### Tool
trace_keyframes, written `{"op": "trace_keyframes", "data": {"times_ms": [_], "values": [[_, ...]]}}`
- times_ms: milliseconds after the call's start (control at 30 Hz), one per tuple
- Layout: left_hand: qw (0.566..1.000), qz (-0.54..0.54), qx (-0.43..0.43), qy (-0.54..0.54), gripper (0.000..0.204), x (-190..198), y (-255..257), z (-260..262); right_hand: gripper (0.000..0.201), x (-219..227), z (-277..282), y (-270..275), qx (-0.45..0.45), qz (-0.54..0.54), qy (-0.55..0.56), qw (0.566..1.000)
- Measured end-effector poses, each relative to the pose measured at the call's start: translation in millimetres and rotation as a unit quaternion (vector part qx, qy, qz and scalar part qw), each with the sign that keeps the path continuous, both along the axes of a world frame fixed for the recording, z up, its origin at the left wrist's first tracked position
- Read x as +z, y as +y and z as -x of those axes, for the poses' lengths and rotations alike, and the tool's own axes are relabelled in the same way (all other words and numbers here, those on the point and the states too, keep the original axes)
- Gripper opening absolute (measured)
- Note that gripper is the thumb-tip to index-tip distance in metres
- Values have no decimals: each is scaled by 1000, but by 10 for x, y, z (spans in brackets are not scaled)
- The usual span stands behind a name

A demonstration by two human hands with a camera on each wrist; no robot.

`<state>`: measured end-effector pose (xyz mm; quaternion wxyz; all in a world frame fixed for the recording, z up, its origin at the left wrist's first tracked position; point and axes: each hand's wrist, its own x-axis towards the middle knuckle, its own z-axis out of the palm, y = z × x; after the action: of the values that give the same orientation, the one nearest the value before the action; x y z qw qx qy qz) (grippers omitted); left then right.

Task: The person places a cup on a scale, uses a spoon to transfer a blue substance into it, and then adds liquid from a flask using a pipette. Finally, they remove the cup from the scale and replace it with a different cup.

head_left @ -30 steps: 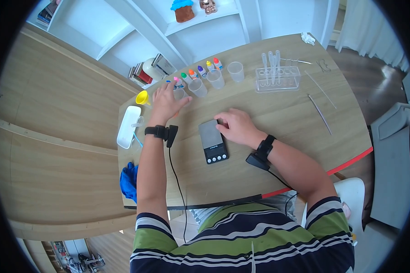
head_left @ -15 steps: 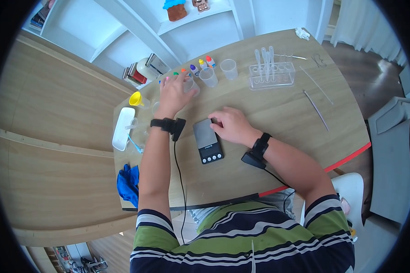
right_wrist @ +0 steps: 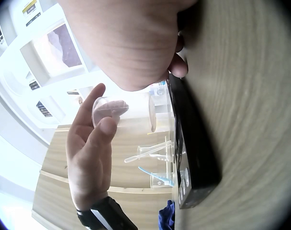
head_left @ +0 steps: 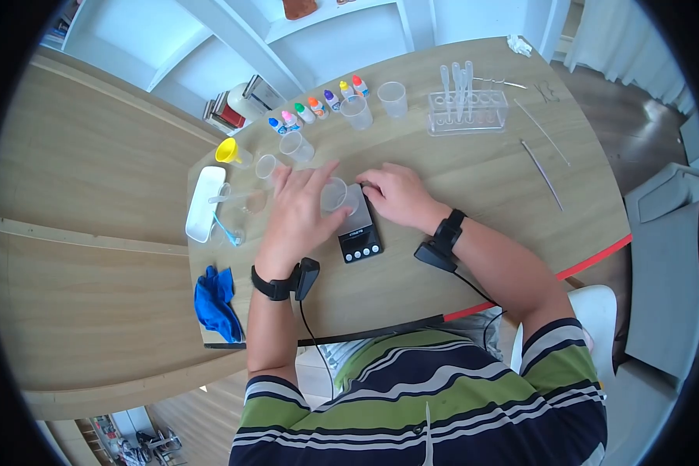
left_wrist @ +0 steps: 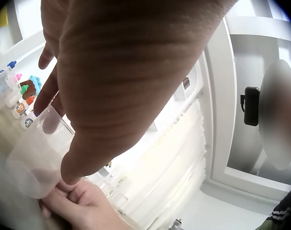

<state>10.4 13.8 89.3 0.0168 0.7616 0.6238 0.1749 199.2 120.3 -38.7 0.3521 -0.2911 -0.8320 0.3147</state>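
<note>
My left hand [head_left: 297, 219] grips a clear plastic cup [head_left: 335, 196] between thumb and fingers, at the upper left part of the black digital scale [head_left: 360, 242]. In the right wrist view the cup [right_wrist: 131, 112] is tilted on its side relative to the picture, its base near the scale [right_wrist: 195, 158]; contact with the plate is hard to tell. The left wrist view shows the cup [left_wrist: 37, 155] under the thumb. My right hand [head_left: 402, 198] rests at the scale's upper right edge, fingertips against it.
Several dropper bottles [head_left: 317, 107] line the back, with cups [head_left: 356, 113] before them. A test tube rack [head_left: 467, 116] holds pipettes at the back right. On the left are a yellow funnel [head_left: 227, 151], a white tray [head_left: 203, 210] and a blue cloth [head_left: 216, 304]. Thin rods [head_left: 542, 175] lie right.
My left hand has come from the row of cups toward me and right, bringing a cup to the scale. The right hand has stayed at the scale's edge.
</note>
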Motion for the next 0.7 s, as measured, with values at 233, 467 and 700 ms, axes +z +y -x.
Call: {"op": "trace_keyframes", "data": {"times_ms": [233,467,700], "values": [[1000,19,5,2,77,-85,6,-21,18,47,-11,-6,12,7,-5,1000],[999,36,11,-26,90,-108,-28,-6,18,2,3,3,8,4,-4,1000],[983,42,13,-179,106,-410,-135,372,19,0,-5,9,1,0,-1,1000]]}}
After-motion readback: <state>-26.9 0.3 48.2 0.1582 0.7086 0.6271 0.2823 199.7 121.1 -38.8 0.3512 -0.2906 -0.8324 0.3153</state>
